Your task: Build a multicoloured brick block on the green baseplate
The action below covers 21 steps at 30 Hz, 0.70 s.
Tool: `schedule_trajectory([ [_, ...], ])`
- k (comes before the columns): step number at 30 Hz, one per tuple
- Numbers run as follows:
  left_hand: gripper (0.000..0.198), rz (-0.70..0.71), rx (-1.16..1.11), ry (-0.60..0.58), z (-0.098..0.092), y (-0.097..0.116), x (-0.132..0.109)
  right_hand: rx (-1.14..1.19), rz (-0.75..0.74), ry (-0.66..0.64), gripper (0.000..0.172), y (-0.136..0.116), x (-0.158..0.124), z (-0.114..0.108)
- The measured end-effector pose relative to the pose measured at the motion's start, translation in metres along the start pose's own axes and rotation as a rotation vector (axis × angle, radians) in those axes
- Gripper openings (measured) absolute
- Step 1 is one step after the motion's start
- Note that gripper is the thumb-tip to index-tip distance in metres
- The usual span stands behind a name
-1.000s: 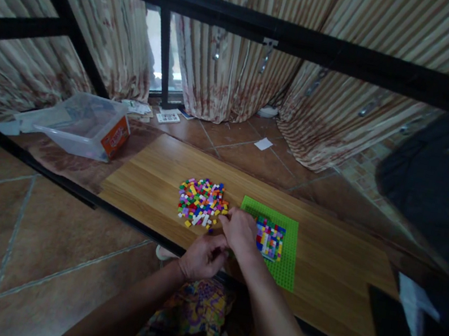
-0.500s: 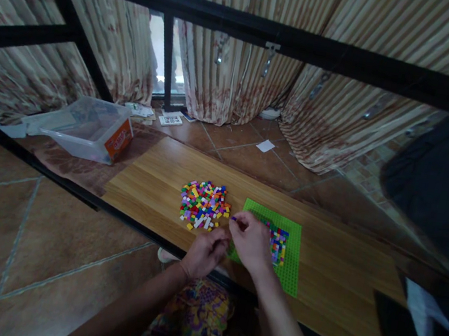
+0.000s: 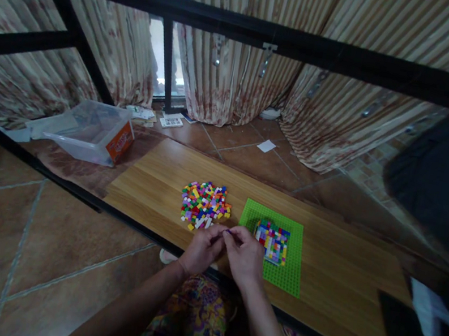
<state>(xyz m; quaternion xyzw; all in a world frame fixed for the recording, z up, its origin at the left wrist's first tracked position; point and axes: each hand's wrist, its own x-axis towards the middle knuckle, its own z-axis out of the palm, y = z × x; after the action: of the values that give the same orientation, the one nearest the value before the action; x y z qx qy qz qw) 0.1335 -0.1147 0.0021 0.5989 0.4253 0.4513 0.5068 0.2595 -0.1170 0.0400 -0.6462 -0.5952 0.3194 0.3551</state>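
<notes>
My left hand [image 3: 201, 250] and my right hand [image 3: 244, 256] meet fingertip to fingertip above the near edge of the wooden board. A small dark purple or blue toy brick [image 3: 228, 231] is pinched between their fingers, mostly hidden by them. Beyond my left hand lies a heap of loose, many-coloured toy bricks [image 3: 204, 202]. A green studded baseplate [image 3: 290, 274] rests to the right of my right hand. On it stands a block of joined coloured bricks [image 3: 274, 242], its left side close to my right hand.
A clear plastic box [image 3: 83, 136] with an orange label stands beyond the board's left end. Black metal bars [image 3: 231, 23] cross in front of the curtains [image 3: 239, 79]. Papers [image 3: 266, 146] lie on the tiled floor. A dark flat object [image 3: 400, 326] is at the board's right end.
My right hand has moved down, off the baseplate's left part, with the small brick. My left hand has come up to it, and the fingertips now meet. More of the brick block shows.
</notes>
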Motion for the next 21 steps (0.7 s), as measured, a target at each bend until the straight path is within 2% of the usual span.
schedule_trajectory([
  [5,0.032,-0.008,0.029,-0.001,0.001,0.006,0.000,0.095,-0.009,0.037,0.023,0.000,-0.006,-0.007],
  [11,0.033,-0.100,-0.041,0.004,0.005,0.006,-0.003,0.269,-0.006,0.233,0.025,0.008,-0.010,-0.037],
  [17,0.030,-0.081,-0.039,0.011,0.006,0.001,-0.002,0.337,0.142,0.461,0.032,0.047,-0.008,-0.082],
  [21,0.028,-0.078,0.029,0.003,0.005,0.003,-0.001,0.385,0.221,0.564,0.035,0.074,-0.001,-0.095],
])
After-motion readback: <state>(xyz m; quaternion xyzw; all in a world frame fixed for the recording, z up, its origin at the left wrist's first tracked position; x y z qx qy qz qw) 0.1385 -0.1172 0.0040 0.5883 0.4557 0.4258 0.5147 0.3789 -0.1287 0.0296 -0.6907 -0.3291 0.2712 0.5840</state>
